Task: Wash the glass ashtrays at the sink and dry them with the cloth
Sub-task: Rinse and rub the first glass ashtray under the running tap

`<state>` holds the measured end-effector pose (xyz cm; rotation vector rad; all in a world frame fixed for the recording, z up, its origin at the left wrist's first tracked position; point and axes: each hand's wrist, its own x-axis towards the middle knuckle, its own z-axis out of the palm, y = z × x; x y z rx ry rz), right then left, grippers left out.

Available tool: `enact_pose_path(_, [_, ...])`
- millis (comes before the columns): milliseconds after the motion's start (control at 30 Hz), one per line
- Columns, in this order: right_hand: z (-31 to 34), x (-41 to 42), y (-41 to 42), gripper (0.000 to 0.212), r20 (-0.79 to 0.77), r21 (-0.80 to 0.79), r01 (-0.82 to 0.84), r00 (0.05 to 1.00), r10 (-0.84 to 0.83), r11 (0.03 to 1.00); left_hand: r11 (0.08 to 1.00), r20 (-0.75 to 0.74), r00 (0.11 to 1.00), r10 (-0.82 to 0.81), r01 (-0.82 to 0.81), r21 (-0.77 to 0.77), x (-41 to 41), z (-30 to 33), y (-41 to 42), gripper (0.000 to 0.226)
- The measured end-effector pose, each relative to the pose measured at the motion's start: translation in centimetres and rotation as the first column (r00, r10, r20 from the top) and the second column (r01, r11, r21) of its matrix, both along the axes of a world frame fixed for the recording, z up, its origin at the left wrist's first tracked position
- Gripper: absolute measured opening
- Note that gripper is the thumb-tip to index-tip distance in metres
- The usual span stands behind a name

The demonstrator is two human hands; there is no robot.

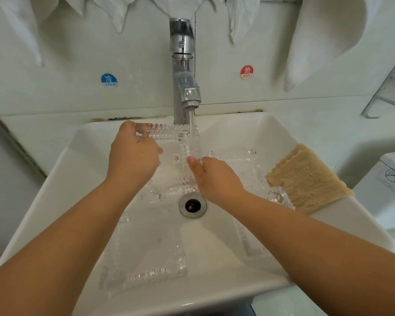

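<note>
A square ribbed glass ashtray is held tilted under the running tap, and the water stream strikes its right edge. My left hand grips its left side with fingers curled over the rim. My right hand holds its lower right edge, thumb up against the glass. More glass ashtrays lie in the white sink: one at the front left, one at the right, one partly hidden under my right forearm. A tan cloth lies on the sink's right rim.
The drain sits mid-basin. White cloths hang on the wall above. Cold and hot stickers flank the tap. A metal rack is at the right, a white appliance below it.
</note>
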<state>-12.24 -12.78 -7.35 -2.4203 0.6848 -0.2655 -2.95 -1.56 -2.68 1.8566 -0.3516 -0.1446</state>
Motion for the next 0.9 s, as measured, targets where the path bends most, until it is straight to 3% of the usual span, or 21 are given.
enact_pose_path(67, [0.4, -0.1, 0.1, 0.048, -0.007, 0.022, 0.022, 1.0, -0.022, 1.0, 1.0, -0.006, 1.0, -0.012, 0.012, 0.019, 0.0, -0.1, 0.0, 0.025])
enact_pose_path(167, [1.0, -0.5, 0.2, 0.03, -0.078, 0.297, -0.045, 0.994, 0.071, 0.954, 1.0, -0.026, 1.0, -0.004, 0.005, 0.026, 0.3, -0.5, 0.0, 0.018])
enact_pose_path(267, [0.8, -0.5, -0.1, 0.039, -0.114, 0.527, -0.078, 0.98, 0.162, 0.846, 1.0, -0.103, 0.995, 0.0, 0.002, 0.021, 0.4, -0.5, 0.1, 0.021])
enact_pose_path(333, [0.4, -0.3, -0.3, 0.008, -0.026, 0.491, -0.071, 0.995, 0.096, 0.868, 0.999, -0.163, 0.986, -0.028, 0.031, 0.016, 0.2, -0.3, 0.1, 0.025])
enact_pose_path(433, [0.1, 0.2, -0.7, 0.044, 0.023, 0.346, 0.026, 0.999, -0.036, 0.938, 0.996, -0.207, 0.975, -0.076, 0.086, 0.04, -0.3, -0.1, -0.1, 0.025])
enact_pose_path(600, [0.5, 0.2, -1.2, 0.065, -0.132, 0.183, 0.177, 0.979, -0.155, 0.967, 0.985, -0.197, 0.971, -0.139, 0.156, 0.074, -1.4, -0.6, -1.0, 0.023])
enact_pose_path(700, [1.3, -0.2, -1.2, 0.052, -0.057, 0.377, 0.125, 0.992, -0.112, 0.918, 0.994, -0.264, 0.958, -0.11, 0.113, -0.004, -1.0, -0.7, -0.9, 0.028])
enact_pose_path(800, [2.2, -0.6, -1.0, 0.003, 0.004, 0.741, 0.024, 0.999, -0.04, 0.672, 0.992, -0.385, 0.918, -0.095, 0.053, -0.118, -0.5, -0.7, -0.2, 0.036])
enact_pose_path(833, [2.2, -0.5, -1.0, 0.01, 0.008, 0.771, 0.005, 1.0, -0.018, 0.637, 0.989, -0.412, 0.905, -0.104, 0.05, -0.139, -0.3, -0.8, 0.0, 0.036])
enact_pose_path(900, [2.2, -0.3, -0.9, 0.011, 0.033, 0.726, 0.014, 0.998, -0.054, 0.687, 0.989, -0.453, 0.883, -0.121, 0.067, -0.135, -0.1, -0.8, 0.0, 0.029])
